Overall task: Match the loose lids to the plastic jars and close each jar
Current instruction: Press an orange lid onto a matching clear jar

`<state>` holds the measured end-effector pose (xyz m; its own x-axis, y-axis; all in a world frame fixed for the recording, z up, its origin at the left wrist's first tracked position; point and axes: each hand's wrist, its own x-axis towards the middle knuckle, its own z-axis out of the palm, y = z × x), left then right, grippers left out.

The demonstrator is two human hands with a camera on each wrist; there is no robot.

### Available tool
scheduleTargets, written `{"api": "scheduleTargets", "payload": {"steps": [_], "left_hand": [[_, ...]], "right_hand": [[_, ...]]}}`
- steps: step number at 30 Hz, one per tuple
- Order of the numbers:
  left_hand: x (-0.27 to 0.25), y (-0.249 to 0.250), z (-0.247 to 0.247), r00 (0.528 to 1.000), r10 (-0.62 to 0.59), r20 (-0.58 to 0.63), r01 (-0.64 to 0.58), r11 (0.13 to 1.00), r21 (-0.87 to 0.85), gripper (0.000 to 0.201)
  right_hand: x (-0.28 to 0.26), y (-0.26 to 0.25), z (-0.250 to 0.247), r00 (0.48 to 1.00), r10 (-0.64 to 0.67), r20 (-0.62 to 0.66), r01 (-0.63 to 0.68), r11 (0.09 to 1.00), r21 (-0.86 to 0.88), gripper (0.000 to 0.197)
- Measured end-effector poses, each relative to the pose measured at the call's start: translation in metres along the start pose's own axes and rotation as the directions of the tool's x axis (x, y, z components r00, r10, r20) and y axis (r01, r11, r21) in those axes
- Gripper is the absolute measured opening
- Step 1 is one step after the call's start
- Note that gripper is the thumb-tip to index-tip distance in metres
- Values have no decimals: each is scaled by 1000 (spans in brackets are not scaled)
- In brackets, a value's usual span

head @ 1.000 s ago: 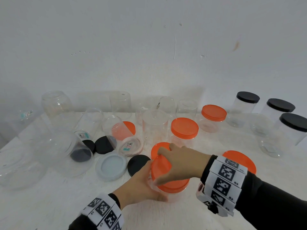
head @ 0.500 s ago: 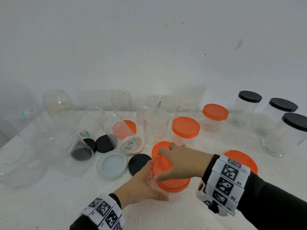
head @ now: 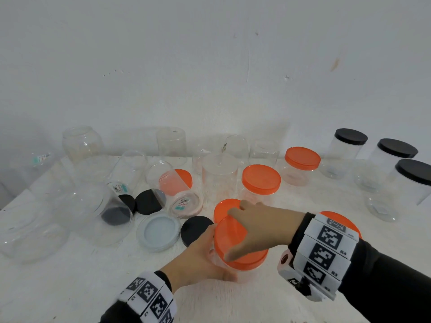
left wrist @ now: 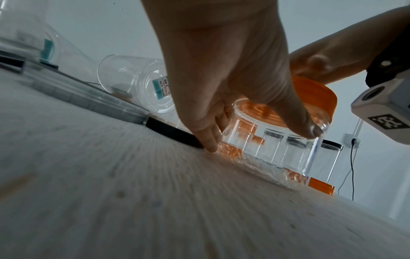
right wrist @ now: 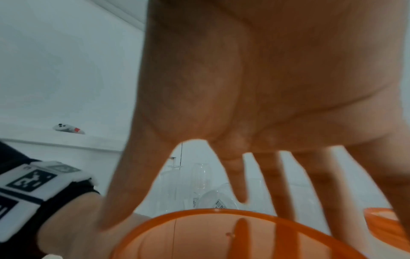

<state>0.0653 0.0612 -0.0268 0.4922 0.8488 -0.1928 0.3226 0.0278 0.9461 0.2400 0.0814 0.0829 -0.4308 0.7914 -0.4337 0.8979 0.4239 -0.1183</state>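
While the jar [head: 218, 259] stands on the table [head: 70, 283], the left hand [head: 198, 257] wraps round its clear side, with the thumb near the top and the fingers curled at the far side. From the left wrist view a fingertip [left wrist: 209, 147] touches the table at the bottom of the jar [left wrist: 266, 149]. An orange lid [head: 235, 243] sits on top of the jar, and it looks a bit tilted. The right hand [head: 261, 227] lies over the lid with its fingers spread and bent down over the rim, so it holds the lid from above. In the right wrist view the fingers [right wrist: 286, 184] reach down to the lid [right wrist: 221, 234].

Just past the right hand's fingers lies a loose orange lid [head: 225, 207], flat on the table. Under the right wrist shows a second orange lid [head: 342, 219], partly hidden by the band. Just beside the left hand's thumb lies a black lid [head: 194, 228], and next to that a pale lid [head: 157, 231]. Past these, a clear jar [head: 173, 190] lies on its side with an orange lid seen through it, and two more black lids [head: 148, 201] lie by it.

Farther past the right hand stand two shut jars with orange lids [head: 261, 179]. Far to the right of that hand stand three jars with black lids [head: 396, 148]. Far to the left of the left hand are many clear jars with no lids [head: 81, 148], some on their sides
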Motion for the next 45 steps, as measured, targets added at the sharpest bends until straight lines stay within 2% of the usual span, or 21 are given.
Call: {"api": "scheduleTargets", "payload": {"steps": [2,5,8,12,16,18,22,26,30,33,36,39,41,43,45], "left_hand": [[1,1,-1,1000,2,-2,-2,999,36,100],[1,2,-2,1000,17,0,-17,997,78,104],[3,1,-3,1000,3,9,-4,997,74,108],[4,0,-3,1000,-17,13,16,997,70,102],[4,7,-6,1000,-7,24,3,989,145,103],[5,12,-8,999,12,33,-18,984,177,104],[6,15,-16,998,8,61,-21,974,225,104],[6,14,-19,998,-20,63,5,972,235,98],[4,13,-16,999,-15,44,5,974,228,95],[4,11,-16,1000,-4,27,-2,980,200,93],[3,10,-15,999,19,36,-26,981,194,97],[3,10,-15,999,11,43,-20,978,209,94],[3,10,-15,1000,11,28,-17,973,228,95],[2,11,-15,1000,11,10,-13,970,241,93],[1,11,-14,1000,8,4,-9,973,230,88]], "right_hand": [[-2,-1,-1,996,-83,43,81,996,34,96],[-3,-3,-1,985,-161,58,159,987,36,89],[-1,-2,3,994,-106,6,106,994,7,82],[1,1,6,999,-6,-48,5,1000,-13,85],[-2,3,2,996,-82,30,81,996,43,97],[-4,2,2,990,-127,58,123,990,63,95],[-3,-1,8,996,-91,1,91,994,61,87],[0,-3,10,1000,-5,-25,6,1000,28,93],[-4,-7,5,997,-78,17,77,996,42,97],[-5,-10,5,992,-123,3,123,992,18,87],[-2,-11,9,997,-66,-42,67,997,23,80],[-1,-11,12,997,27,-73,-25,999,28,85],[-1,-9,11,999,26,-19,-25,999,21,94],[-2,-9,8,998,-34,46,33,999,12,100],[-4,-9,5,994,-87,62,86,996,16,98]]}}
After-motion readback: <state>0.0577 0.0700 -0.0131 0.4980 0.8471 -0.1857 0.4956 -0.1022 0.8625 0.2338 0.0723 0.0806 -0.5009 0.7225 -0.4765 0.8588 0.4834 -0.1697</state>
